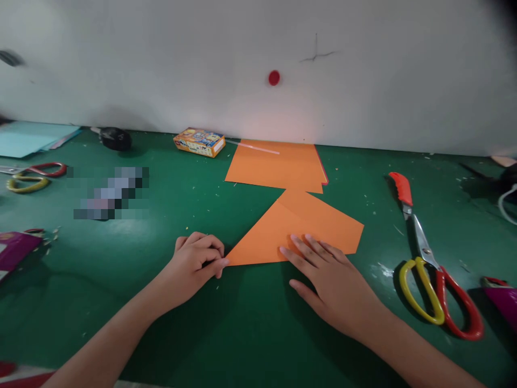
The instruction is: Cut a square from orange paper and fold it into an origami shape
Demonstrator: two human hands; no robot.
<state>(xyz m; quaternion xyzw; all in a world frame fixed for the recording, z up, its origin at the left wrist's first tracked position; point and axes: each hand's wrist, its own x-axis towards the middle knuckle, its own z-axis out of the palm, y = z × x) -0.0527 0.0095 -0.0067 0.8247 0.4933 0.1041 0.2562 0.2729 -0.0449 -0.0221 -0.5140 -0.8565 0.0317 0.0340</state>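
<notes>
A folded sheet of orange paper [262, 237] lies on the green table in front of me, its left end narrowing to a sharp corner. That corner is pinched between the thumb and fingers of my left hand [197, 261]. My right hand [323, 269] rests on the right part of the sheet with its fingers spread and fairly flat. Just beyond the folded sheet is a stack of orange paper [274, 167], with a reddish edge showing at its right side.
Scissors with yellow and red handles [428, 264] and a red-handled cutter [402, 188] lie on the right. An orange-and-blue box [200, 142] stands by the white wall [161, 70]. More scissors [36, 175] and pale blue paper [36, 137] are at the left.
</notes>
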